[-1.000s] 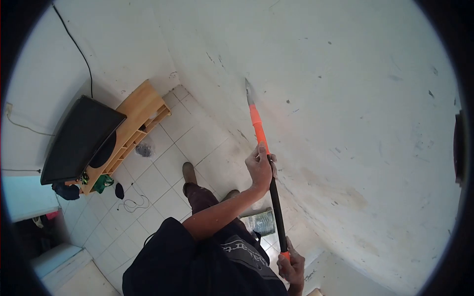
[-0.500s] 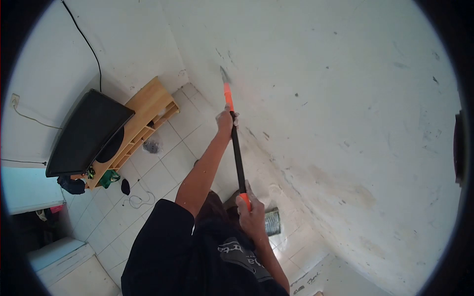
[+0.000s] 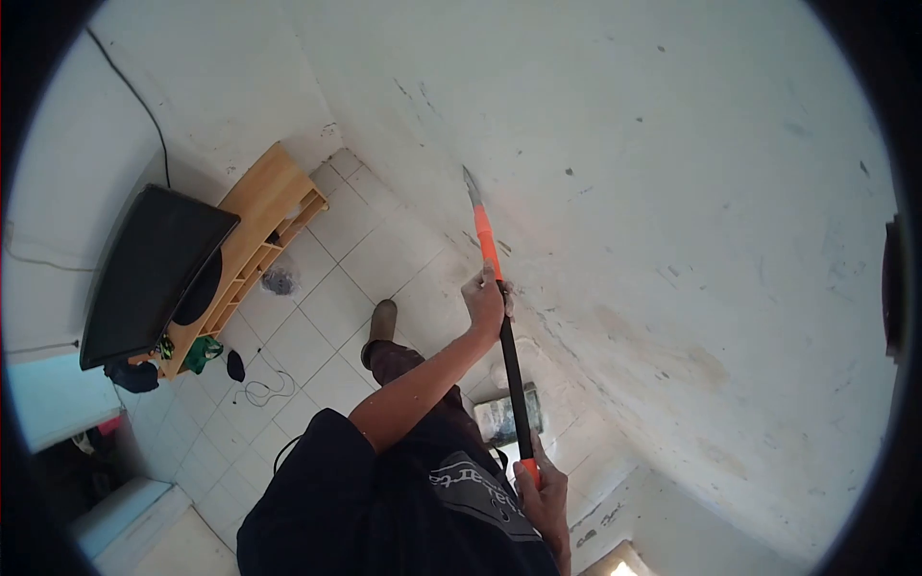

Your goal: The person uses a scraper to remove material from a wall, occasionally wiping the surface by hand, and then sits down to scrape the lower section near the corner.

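Observation:
A long scraper with a black shaft, orange grips and a metal blade is in both my hands. Its blade tip rests against the stained white wall. My left hand grips the shaft high up, just below the upper orange section, with the arm stretched out. My right hand holds the orange bottom end close to my body. My dark shirt fills the lower middle of the view.
A black TV stands on a wooden shelf unit in the far corner. The floor is white tile, with a loose cable and a tin by the wall near my shoe.
The scraper went up the wall with my left arm stretched high, then came back down. The blade now sits lower and further right than half a second ago.

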`<action>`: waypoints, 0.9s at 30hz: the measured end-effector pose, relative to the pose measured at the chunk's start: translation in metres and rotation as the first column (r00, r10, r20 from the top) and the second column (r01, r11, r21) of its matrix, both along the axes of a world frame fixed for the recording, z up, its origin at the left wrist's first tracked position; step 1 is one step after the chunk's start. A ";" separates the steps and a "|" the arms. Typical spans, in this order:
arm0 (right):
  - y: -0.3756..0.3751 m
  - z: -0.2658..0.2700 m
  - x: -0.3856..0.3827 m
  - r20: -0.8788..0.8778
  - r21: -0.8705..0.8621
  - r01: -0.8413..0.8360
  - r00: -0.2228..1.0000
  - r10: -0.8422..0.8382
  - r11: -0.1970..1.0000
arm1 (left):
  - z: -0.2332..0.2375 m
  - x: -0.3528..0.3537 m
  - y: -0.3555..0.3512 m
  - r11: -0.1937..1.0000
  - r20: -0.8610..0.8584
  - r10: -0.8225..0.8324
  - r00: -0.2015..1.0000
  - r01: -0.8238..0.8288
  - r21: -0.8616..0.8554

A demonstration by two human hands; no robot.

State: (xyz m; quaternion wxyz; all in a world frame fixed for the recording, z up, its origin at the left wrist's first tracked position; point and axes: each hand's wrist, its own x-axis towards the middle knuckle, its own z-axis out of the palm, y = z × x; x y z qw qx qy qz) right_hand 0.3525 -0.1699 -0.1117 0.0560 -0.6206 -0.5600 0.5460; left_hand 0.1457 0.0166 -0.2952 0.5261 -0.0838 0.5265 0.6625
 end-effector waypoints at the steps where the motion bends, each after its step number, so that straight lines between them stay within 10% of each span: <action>1: 0.002 0.000 -0.004 0.001 0.073 -0.013 1.000 0.013 0.997 | -0.006 0.000 0.001 1.000 -0.012 0.000 1.000 0.000 0.029; 27: -0.013 0.024 0.048 -0.006 0.053 0.031 1.000 -0.030 0.998 | 0.006 0.046 -0.005 0.989 0.071 -0.108 0.992 0.115 -0.096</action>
